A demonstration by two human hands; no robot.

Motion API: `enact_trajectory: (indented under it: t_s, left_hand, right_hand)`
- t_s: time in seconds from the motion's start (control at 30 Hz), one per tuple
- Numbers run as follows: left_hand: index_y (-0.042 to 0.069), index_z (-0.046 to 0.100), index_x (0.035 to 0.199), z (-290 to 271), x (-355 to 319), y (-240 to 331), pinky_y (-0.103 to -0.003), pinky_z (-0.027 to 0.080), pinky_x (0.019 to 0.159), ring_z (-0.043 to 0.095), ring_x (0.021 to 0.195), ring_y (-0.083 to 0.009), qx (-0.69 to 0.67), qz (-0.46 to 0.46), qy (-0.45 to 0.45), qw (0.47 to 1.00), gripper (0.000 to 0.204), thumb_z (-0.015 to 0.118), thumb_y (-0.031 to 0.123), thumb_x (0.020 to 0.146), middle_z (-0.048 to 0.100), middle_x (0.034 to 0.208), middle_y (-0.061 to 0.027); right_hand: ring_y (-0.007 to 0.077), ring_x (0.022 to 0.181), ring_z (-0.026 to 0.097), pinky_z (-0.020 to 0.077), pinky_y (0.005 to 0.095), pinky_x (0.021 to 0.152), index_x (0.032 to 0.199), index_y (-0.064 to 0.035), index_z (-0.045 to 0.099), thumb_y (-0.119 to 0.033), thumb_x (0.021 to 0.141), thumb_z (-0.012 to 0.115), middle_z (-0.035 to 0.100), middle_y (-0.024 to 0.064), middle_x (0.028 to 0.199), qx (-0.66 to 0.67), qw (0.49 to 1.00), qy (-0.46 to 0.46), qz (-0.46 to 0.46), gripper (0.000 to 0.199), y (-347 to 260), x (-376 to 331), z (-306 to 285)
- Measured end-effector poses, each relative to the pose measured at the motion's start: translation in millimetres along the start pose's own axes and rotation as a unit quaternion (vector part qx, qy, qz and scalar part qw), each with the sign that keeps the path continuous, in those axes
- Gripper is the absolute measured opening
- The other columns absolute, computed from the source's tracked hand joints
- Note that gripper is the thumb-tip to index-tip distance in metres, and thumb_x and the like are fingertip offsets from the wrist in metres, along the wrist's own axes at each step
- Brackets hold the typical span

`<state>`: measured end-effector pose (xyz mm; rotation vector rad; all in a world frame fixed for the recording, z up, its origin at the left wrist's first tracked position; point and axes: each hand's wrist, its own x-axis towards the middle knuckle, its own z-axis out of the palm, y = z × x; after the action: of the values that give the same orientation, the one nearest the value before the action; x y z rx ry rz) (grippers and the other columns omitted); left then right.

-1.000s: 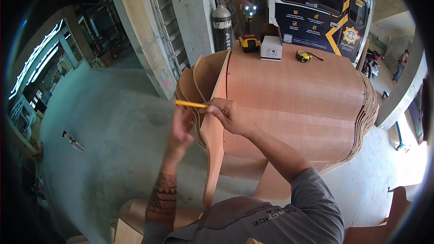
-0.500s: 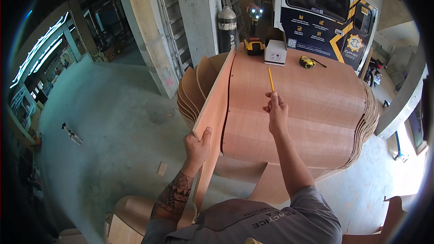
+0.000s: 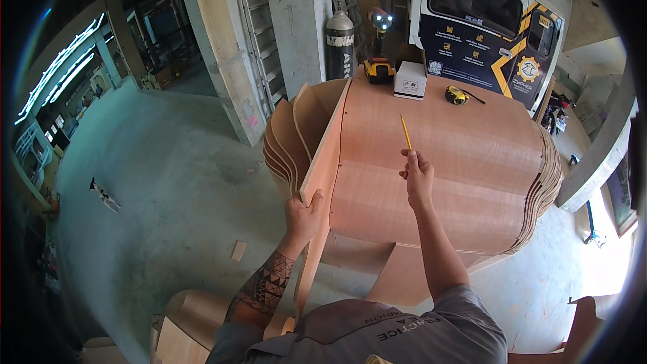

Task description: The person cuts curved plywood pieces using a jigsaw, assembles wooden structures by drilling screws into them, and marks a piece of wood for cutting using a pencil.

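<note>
- The upright plywood panel [image 3: 322,162] is gripped at its edge by the left hand [image 3: 304,214], fingers closed round it; it should be kept steady against the stack.
- A yellow pencil [image 3: 406,132] is pinched in the right hand [image 3: 418,174], arm stretched over the plywood stack [image 3: 458,162], tip pointing away; marks are best made lightly.

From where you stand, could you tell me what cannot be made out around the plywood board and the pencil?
Head view only:
- Lower end of the upright plywood board: hidden behind the left hand and forearm.
- Pencil butt: enclosed in the right hand.
- Any marks on the plywood stack: too small to see.
- Small thing on the floor: too small to identify.
</note>
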<state>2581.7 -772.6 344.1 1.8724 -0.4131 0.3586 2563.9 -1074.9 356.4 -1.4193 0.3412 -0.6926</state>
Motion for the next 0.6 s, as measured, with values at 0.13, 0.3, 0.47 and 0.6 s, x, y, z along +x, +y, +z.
enact_trajectory:
  t_s: [0.13, 0.3, 0.47, 0.6]
  left_hand:
    - [-0.009, 0.073, 0.111, 2.9, 2.3, -2.1, -0.038, 0.060, 0.080, 0.080, 0.092, -0.0310, -0.003, -0.004, 0.000, 1.000, 0.024, 0.071, 0.012, 0.100, 0.080, 0.100, -0.0209]
    - [-0.009, 0.074, 0.109, -4.0, 5.5, -6.0, -0.037, 0.060, 0.076, 0.080, 0.088, -0.0287, 0.014, 0.015, -0.024, 1.000, 0.023, 0.072, 0.012, 0.099, 0.080, 0.097, -0.0191]
    - [-0.009, 0.075, 0.106, -15.8, 7.4, -0.1, -0.035, 0.059, 0.073, 0.078, 0.085, -0.0222, -0.012, -0.026, -0.059, 0.998, 0.025, 0.072, 0.014, 0.096, 0.080, 0.093, -0.0165]
    - [-0.007, 0.073, 0.093, -13.5, 4.8, 3.6, -0.038, 0.054, 0.061, 0.073, 0.068, -0.0211, -0.033, -0.014, -0.060, 0.998, 0.026, 0.073, 0.019, 0.096, 0.074, 0.074, -0.0141]
  right_hand:
    - [0.0261, 0.067, 0.065, 0.0556, 0.0408, 0.069, 0.117, 0.0004, 0.071, -0.025, 0.110, 0.058, 0.067, 0.0141, 0.078, -0.201, 0.969, 0.004, -0.144, 0.030, 1.7, 34.0, 10.5]
    - [0.0464, 0.095, 0.072, 0.0566, 0.0547, 0.078, 0.122, -0.0057, 0.069, -0.019, 0.105, 0.056, 0.074, 0.0275, 0.103, -0.399, 0.866, -0.036, -0.299, 0.025, -39.4, 106.1, 54.2]
    - [0.0427, 0.102, 0.074, 0.0597, 0.0533, 0.085, 0.122, -0.0091, 0.073, -0.017, 0.102, 0.056, 0.077, 0.0242, 0.108, -0.508, 0.821, -0.092, -0.243, 0.027, -70.6, 169.6, 114.2]
    - [0.0397, 0.109, 0.076, 0.0612, 0.0504, 0.091, 0.121, -0.0091, 0.077, -0.016, 0.100, 0.057, 0.078, 0.0219, 0.113, -0.608, 0.763, -0.108, -0.190, 0.029, -69.4, 208.3, 132.5]
